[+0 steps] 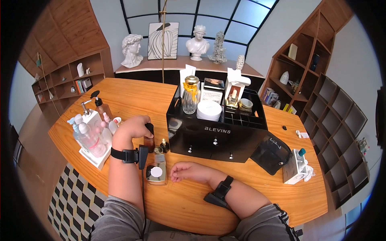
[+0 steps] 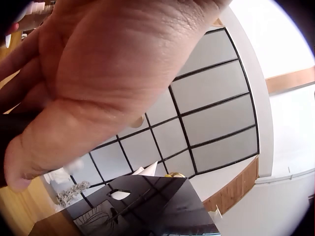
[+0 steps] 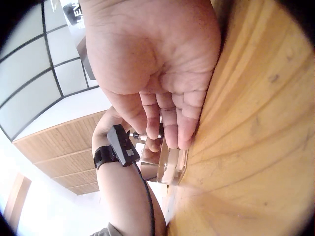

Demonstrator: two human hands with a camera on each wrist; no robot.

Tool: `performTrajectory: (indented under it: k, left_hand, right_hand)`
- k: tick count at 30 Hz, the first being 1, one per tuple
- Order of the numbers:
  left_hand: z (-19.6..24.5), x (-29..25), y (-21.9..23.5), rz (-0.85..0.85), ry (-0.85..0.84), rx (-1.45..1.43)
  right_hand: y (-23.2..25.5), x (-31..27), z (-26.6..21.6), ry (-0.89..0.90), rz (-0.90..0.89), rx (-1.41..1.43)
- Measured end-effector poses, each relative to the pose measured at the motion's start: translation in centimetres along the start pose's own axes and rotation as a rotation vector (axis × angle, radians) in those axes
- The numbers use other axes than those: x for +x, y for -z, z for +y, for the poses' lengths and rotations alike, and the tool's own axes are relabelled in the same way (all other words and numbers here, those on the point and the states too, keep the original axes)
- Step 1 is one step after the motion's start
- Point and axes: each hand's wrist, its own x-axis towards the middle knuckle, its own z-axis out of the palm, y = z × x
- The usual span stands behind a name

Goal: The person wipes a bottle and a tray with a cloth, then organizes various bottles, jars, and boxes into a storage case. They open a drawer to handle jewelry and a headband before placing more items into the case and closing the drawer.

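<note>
While my left grip (image 1: 136,127) is clamped from above about the dark cap (image 1: 149,128) of the brown bottle (image 1: 149,145), my right grip (image 1: 188,171) holds nothing, its fingers loosely bent just right of a glass bottle (image 1: 156,173) with a round white label. I cannot tell whether the brown bottle's base touches the table (image 1: 189,201). With my hold so high, a loose cap or a slipping thumb could drop it. Just to its right stands a black-topped vial (image 1: 164,146), which a sideways swing could topple; a careless right knuckle might shove the glass bottle. Farther right, the black organizer (image 1: 193,138) could catch a wide swing; to the left, pump bottles crowd a white tray (image 1: 97,162), easily tipped by a stray elbow.
</note>
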Motion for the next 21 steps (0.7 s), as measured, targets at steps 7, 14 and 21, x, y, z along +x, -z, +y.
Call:
performTrajectory:
  k: [7,14,21]
  left_hand:
    - [0.5,-0.3,-0.1,0.018,-0.043,-0.04]
    - [6.5,-2.5,0.6,0.593,-0.204,-0.313]
    - [12.4,-4.6,0.6,0.761,-0.475,-0.329]
  right_hand:
    - [0.1,0.0,0.1,0.002,0.004,-0.005]
    - [0.2,0.2,0.3,-0.004,-0.002,-0.002]
    - [0.5,0.7,0.5,0.032,-0.026,0.005]
